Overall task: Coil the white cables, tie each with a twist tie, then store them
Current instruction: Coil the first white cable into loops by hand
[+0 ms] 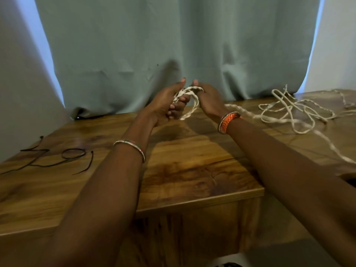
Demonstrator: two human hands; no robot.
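Above the middle of the wooden table (192, 170), my left hand (165, 105) grips several loops of a twisted white cable (189, 101). My right hand (208, 101) pinches the same cable right beside it, a strand running over its fingers. From my right hand the cable trails off to the right across the table. A loose tangle of white cable (292, 110) lies at the back right. Several dark twist ties (63, 157) lie flat on the table at the left.
A grey-green curtain (173, 45) hangs right behind the table's back edge. The table's front edge steps back on the right, with floor (279, 237) below it.
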